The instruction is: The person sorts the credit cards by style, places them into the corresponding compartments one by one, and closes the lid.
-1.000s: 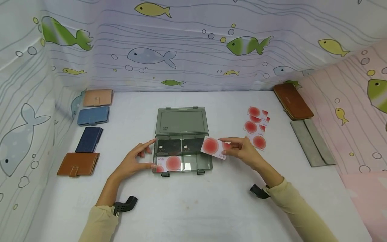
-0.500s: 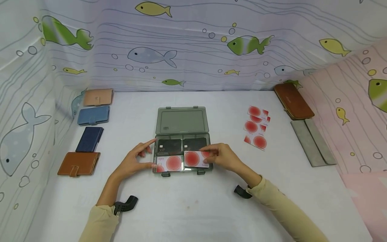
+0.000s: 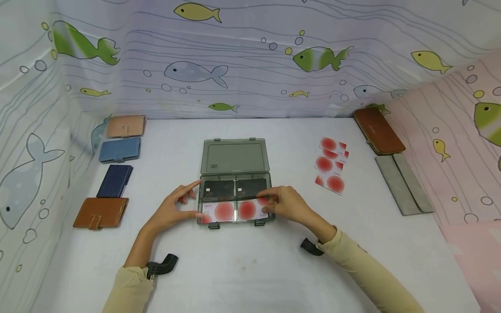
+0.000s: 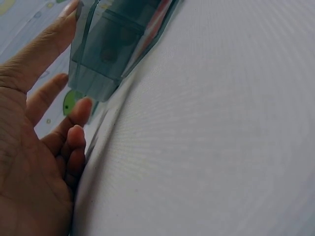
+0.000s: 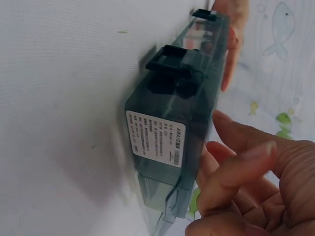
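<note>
A green translucent storage box (image 3: 235, 155) lies with its lid back. Its two rear compartments hold black VIP cards (image 3: 220, 190). A red-and-white card (image 3: 219, 212) lies in the front left compartment. At the front right one, my right hand (image 3: 290, 205) pinches another red-and-white card (image 3: 247, 210) by its right end; the card sits level with its neighbour. My left hand (image 3: 169, 209) touches the box's left side with extended thumb and index finger, the other fingers bent loosely. In the right wrist view, the box wall (image 5: 162, 98) hides that card.
Several red-and-white cards (image 3: 329, 165) overlap on the table right of the box. A brown purse (image 3: 379, 130) and grey wallet (image 3: 404, 184) lie farther right. Along the left edge are a pink wallet (image 3: 126, 126), blue wallet (image 3: 119, 150), navy wallet (image 3: 115, 180) and brown wallet (image 3: 101, 213).
My right hand has carried its card leftward from beside the box and lowered it into the front right compartment. My left hand has stayed at the box's left side.
</note>
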The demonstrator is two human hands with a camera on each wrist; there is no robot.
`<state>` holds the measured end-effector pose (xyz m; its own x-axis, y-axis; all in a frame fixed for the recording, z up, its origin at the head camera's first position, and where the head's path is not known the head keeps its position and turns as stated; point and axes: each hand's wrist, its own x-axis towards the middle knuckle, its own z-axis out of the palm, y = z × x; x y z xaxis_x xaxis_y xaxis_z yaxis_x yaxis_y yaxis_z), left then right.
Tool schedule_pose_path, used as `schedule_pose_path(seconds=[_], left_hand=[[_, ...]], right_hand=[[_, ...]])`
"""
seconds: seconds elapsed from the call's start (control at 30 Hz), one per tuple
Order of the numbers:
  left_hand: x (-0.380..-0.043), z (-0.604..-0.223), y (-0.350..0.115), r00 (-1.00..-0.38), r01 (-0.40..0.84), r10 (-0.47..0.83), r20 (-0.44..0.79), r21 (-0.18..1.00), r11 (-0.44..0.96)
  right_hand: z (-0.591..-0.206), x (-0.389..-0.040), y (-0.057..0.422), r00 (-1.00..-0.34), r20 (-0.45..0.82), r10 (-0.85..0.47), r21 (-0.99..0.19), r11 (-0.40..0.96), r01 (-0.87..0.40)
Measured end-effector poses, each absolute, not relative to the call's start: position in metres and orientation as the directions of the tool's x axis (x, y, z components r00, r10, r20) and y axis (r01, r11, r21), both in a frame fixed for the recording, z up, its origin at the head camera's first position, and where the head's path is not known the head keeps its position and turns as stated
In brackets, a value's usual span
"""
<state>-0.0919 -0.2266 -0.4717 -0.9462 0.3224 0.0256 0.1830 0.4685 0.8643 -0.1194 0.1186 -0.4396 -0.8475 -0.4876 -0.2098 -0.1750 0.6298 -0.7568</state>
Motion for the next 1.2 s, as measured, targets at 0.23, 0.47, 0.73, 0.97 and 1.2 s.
schedule_pose_path(seconds=[0.23,0.47,0.73,0.97,1.2], left_hand=[[-0.092,-0.470,-0.226,-0.946,0.182,0.322,0.023,0.861,0.474],[-0.094,-0.477,-0.227,-0.944,0.205,0.328,0.045,0.857,0.472],[-0.101,-0.505,-0.239,-0.943,0.212,0.328,0.052,0.855,0.473],[-0.100,-0.505,-0.241,-0.940,0.214,0.336,0.054,0.862,0.460],[-0.101,-0.506,-0.241,-0.933,0.233,0.354,0.069,0.865,0.444]], right_hand=[[-0.431,-0.118,0.131,-0.829,-0.231,-0.509,-0.814,0.568,-0.122],[-0.432,-0.119,0.160,-0.852,-0.207,-0.481,-0.870,0.488,-0.064],[-0.441,-0.131,0.220,-0.917,-0.159,-0.367,-0.884,0.467,-0.034],[-0.460,-0.144,0.283,-0.980,-0.152,-0.131,-0.753,0.657,0.029],[-0.472,-0.143,0.319,-0.988,-0.149,-0.029,-0.637,0.768,0.073]])
